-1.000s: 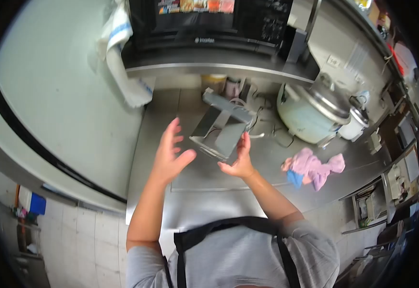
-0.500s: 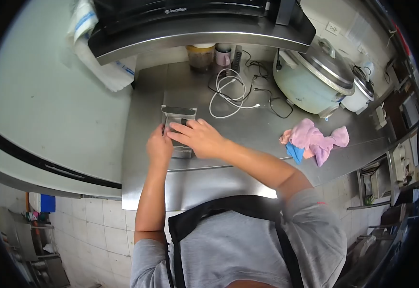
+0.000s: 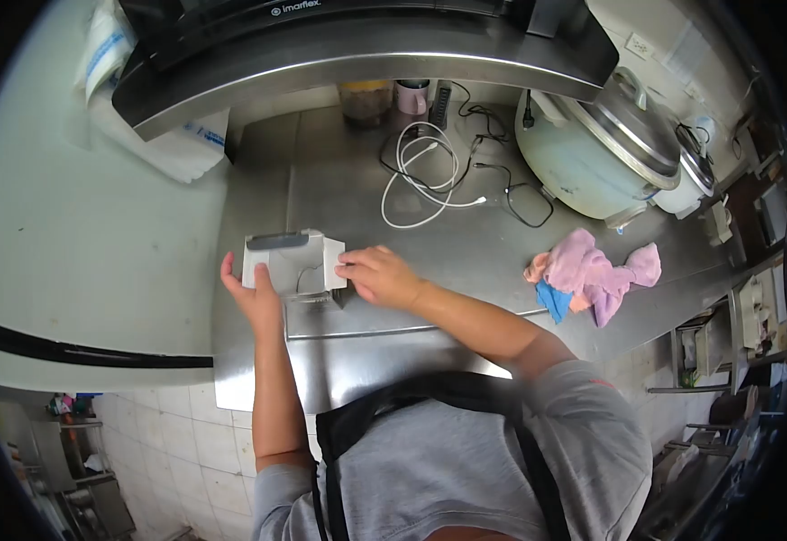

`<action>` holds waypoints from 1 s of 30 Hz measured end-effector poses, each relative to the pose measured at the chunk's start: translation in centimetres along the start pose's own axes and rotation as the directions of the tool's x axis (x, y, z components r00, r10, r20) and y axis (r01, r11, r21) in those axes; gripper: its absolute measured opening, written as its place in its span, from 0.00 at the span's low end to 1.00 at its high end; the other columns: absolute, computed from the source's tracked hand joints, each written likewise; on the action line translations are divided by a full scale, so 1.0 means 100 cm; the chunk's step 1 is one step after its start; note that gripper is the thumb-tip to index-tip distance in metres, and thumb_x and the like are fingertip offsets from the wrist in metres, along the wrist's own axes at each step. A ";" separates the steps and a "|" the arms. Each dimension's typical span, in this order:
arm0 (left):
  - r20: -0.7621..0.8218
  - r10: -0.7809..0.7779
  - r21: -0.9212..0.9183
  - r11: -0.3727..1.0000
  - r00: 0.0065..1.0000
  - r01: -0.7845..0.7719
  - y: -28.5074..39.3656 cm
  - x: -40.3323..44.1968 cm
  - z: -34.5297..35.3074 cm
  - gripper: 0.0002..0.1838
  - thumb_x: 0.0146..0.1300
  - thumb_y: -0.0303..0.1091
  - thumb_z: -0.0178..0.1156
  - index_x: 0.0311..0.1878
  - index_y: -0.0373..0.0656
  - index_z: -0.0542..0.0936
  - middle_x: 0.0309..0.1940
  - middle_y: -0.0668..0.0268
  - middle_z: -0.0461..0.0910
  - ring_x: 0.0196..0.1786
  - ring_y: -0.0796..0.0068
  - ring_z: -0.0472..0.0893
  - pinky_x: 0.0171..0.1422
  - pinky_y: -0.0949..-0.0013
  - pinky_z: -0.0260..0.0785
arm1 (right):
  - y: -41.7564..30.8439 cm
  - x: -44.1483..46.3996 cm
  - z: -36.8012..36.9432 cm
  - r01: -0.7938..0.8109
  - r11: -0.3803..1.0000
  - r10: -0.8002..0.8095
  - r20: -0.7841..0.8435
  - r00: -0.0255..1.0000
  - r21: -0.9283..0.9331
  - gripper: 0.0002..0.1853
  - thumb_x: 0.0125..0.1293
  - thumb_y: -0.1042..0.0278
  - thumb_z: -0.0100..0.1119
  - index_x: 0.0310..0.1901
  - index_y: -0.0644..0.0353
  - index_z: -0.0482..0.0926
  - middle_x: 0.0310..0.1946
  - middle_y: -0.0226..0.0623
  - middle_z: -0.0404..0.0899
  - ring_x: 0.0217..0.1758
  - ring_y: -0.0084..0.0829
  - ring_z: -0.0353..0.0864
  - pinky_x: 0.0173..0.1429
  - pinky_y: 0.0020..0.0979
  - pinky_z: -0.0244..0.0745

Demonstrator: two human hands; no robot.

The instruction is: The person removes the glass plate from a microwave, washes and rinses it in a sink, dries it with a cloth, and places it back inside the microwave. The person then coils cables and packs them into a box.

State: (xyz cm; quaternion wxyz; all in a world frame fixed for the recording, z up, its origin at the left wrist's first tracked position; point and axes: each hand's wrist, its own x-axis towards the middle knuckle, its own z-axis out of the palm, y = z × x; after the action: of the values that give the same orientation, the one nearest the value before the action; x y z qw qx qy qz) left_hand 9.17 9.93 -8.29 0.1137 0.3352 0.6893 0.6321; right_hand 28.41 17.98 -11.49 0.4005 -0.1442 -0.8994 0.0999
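Note:
Both hands hold a small box, white inside, with a dark grey strip along its far edge. It is at the left part of the steel counter. My left hand grips the box's left side, thumb at the inner edge and fingers outside. My right hand pinches the white right side panel or flap. A thin dark line shows inside the box; what it is I cannot make out. To the right of the box, a coiled white cable lies on the counter.
Behind the cable are a pink mug, a jar and black cords. A large rice cooker and a smaller one are at the right. Pink and blue cloths lie nearer. A steel shelf overhangs the back.
The box has moved left across the counter and now shows its white inside. My right hand has shifted from its top to its right side, and my left hand has spread around the left side.

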 end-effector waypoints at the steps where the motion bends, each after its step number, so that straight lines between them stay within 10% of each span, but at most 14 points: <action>1: -0.016 0.066 0.092 0.994 0.998 -0.064 0.000 0.000 0.000 0.23 0.57 0.29 0.49 0.56 0.41 0.58 0.55 0.57 0.58 0.48 0.66 0.67 0.52 0.67 0.60 | 0.008 0.003 -0.004 0.007 0.999 -0.006 -0.015 1.000 0.054 0.14 0.45 0.73 0.54 0.38 0.51 0.75 0.39 0.29 0.72 0.40 0.31 0.72 0.42 0.32 0.64; 5: 0.024 -0.191 -0.217 0.957 0.981 0.192 0.002 -0.003 0.004 0.28 0.53 0.26 0.52 0.58 0.44 0.56 0.46 0.59 0.64 0.47 0.71 0.65 0.53 0.70 0.57 | 0.081 0.010 -0.021 -0.327 0.938 0.326 -0.025 0.945 -0.114 0.11 0.46 0.68 0.55 0.35 0.53 0.76 0.35 0.35 0.72 0.38 0.37 0.71 0.43 0.36 0.64; 8: 0.004 -0.016 -0.140 0.990 1.000 0.016 0.000 -0.006 0.004 0.30 0.53 0.27 0.55 0.58 0.43 0.55 0.43 0.62 0.63 0.46 0.75 0.63 0.50 0.72 0.57 | 0.112 -0.011 -0.017 -0.325 0.793 0.539 0.346 0.768 -0.515 0.10 0.50 0.62 0.56 0.33 0.56 0.75 0.31 0.38 0.73 0.38 0.39 0.71 0.43 0.35 0.65; 11: -0.095 0.216 -0.033 0.975 0.972 -0.220 0.014 -0.009 -0.002 0.28 0.52 0.26 0.53 0.57 0.40 0.56 0.46 0.62 0.63 0.48 0.73 0.64 0.50 0.73 0.58 | 0.117 -0.035 -0.005 -0.228 0.829 0.422 0.305 0.854 -0.510 0.11 0.52 0.59 0.55 0.32 0.57 0.75 0.29 0.40 0.74 0.37 0.42 0.72 0.42 0.36 0.67; 14: -0.232 0.610 -0.034 0.773 0.758 -0.633 0.040 -0.016 -0.008 0.26 0.50 0.25 0.50 0.54 0.35 0.59 0.49 0.58 0.63 0.49 0.70 0.65 0.50 0.71 0.61 | 0.105 -0.039 -0.020 -0.447 0.817 0.570 0.394 0.721 -0.363 0.10 0.54 0.60 0.54 0.30 0.57 0.73 0.29 0.41 0.74 0.34 0.42 0.74 0.38 0.37 0.68; 17: 0.154 0.764 -0.249 0.644 0.627 -0.723 0.075 -0.029 -0.004 0.24 0.49 0.27 0.51 0.53 0.34 0.62 0.49 0.57 0.64 0.48 0.69 0.67 0.50 0.69 0.62 | 0.064 -0.005 -0.082 -0.471 0.882 0.451 0.330 0.830 -0.020 0.08 0.55 0.63 0.54 0.29 0.59 0.70 0.28 0.41 0.73 0.31 0.41 0.74 0.34 0.36 0.68; 21: 0.492 0.526 -0.327 0.850 0.694 -0.412 0.113 -0.032 0.054 0.31 0.46 0.34 0.61 0.54 0.35 0.64 0.51 0.53 0.66 0.52 0.63 0.67 0.53 0.66 0.61 | 0.024 0.054 -0.153 -0.421 0.890 0.430 -0.018 0.902 0.178 0.06 0.56 0.68 0.52 0.29 0.61 0.69 0.23 0.37 0.72 0.26 0.34 0.73 0.31 0.31 0.67; 23: 0.569 0.521 -0.368 0.853 0.636 -0.369 0.111 -0.026 0.087 0.38 0.43 0.37 0.64 0.58 0.37 0.59 0.50 0.56 0.66 0.51 0.66 0.68 0.53 0.66 0.60 | 0.003 0.078 -0.182 -0.450 0.834 0.481 -0.020 0.877 0.318 0.05 0.58 0.69 0.51 0.29 0.60 0.70 0.22 0.25 0.68 0.26 0.17 0.64 0.32 0.20 0.63; 29: 0.792 0.367 -0.500 0.848 0.487 0.174 0.137 -0.051 0.108 0.47 0.40 0.42 0.68 0.61 0.39 0.53 0.51 0.59 0.66 0.52 0.72 0.67 0.52 0.66 0.60 | -0.045 0.112 -0.201 -0.430 0.725 0.507 0.006 0.862 0.538 0.07 0.58 0.66 0.52 0.28 0.60 0.70 0.22 0.21 0.66 0.27 0.12 0.63 0.28 0.17 0.62; 30: 0.751 0.376 -0.555 0.804 0.542 0.211 0.140 -0.061 0.110 0.36 0.46 0.40 0.65 0.57 0.38 0.60 0.46 0.60 0.70 0.47 0.74 0.70 0.49 0.69 0.63 | -0.053 0.114 -0.204 -0.411 0.753 0.486 -0.012 0.874 0.514 0.08 0.58 0.66 0.52 0.28 0.60 0.70 0.22 0.21 0.66 0.26 0.12 0.64 0.27 0.16 0.61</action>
State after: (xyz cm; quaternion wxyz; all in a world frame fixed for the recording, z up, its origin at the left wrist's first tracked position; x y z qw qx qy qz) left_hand 24.58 14.66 1.44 0.4932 0.5758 0.3007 0.5786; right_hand 35.51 18.14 11.40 0.4522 -0.2549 -0.7500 0.4099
